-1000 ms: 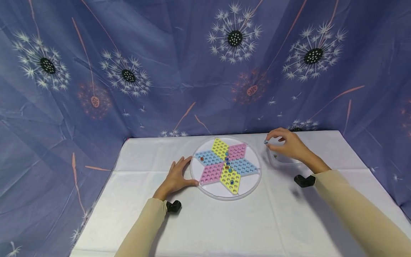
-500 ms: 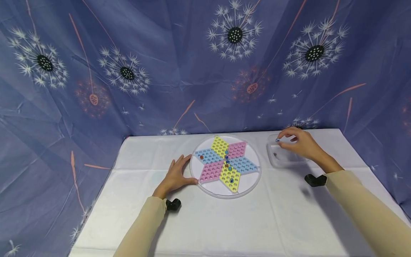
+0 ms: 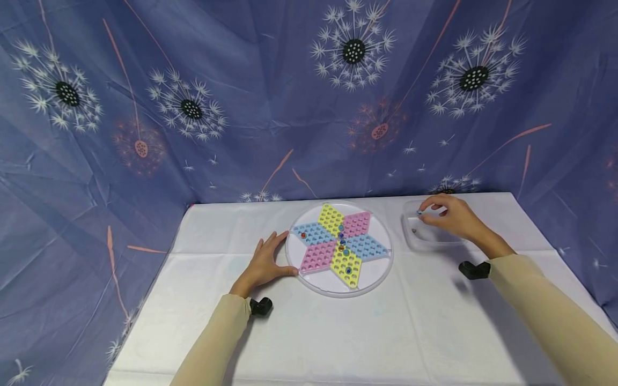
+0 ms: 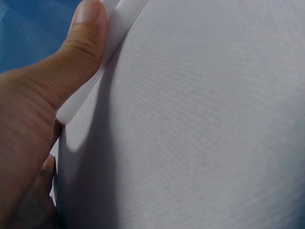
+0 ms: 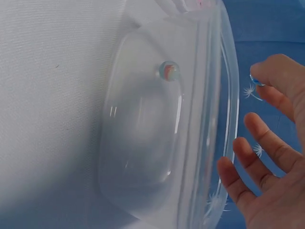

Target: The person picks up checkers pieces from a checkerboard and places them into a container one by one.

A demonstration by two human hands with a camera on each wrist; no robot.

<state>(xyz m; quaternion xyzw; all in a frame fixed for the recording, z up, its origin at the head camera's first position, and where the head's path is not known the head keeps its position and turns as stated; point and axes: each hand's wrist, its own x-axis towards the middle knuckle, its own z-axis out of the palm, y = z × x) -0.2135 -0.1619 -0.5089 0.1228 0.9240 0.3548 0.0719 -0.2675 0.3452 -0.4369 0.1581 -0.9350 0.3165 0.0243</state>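
My left hand [image 3: 264, 266] lies at the left edge of a round white Chinese checkers board [image 3: 373, 280], thumb and fingers spread along its rim. The left wrist view has that thumb [image 4: 78, 57] against the rim. Several glass marbles sit in the board's holes, most in a line through the centre, with a red one [image 3: 303, 235] on the left blue point. Over a clear plastic box [image 3: 422, 246], my right hand [image 3: 454, 217] pinches a blue marble [image 5: 257, 81] between thumb and index finger, its other fingers spread. One marble with an orange swirl [image 5: 169, 71] lies inside the box.
A white cloth [image 3: 309, 332] covers the table. Behind it and at both sides hangs a blue curtain [image 3: 270, 96] with dandelion prints. The box stands to the right of the board, near the table's back edge.
My right hand has moved right with the marble, from the box's left edge to above its inside, then nearly stopped. The left hand stays at the board's rim.
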